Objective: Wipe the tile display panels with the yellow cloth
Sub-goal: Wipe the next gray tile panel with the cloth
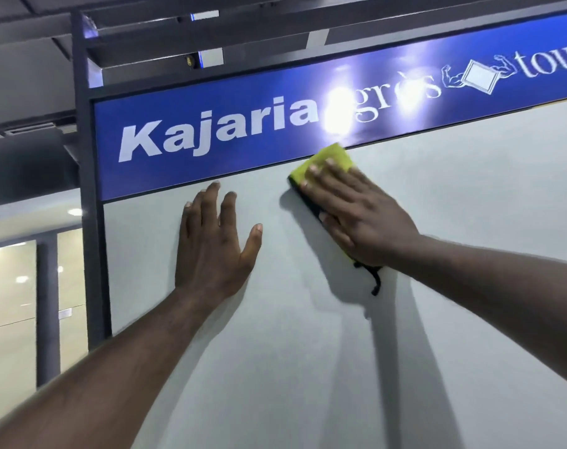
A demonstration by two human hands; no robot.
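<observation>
A pale grey tile display panel (437, 254) fills most of the head view. My right hand (356, 215) presses a folded yellow cloth (330, 160) flat against the panel, just under its top edge. The cloth has a dark trim, and a black loop hangs below my palm. My left hand (214, 241) lies flat on the panel to the left of the cloth, fingers straight and spread, holding nothing.
A blue header sign (211, 137) with white lettering runs above the panel, with a bright light glare on it. A dark metal frame post (91, 189) borders the panel on the left. Beyond it are more glossy tile panels (13, 303) and dark ceiling beams.
</observation>
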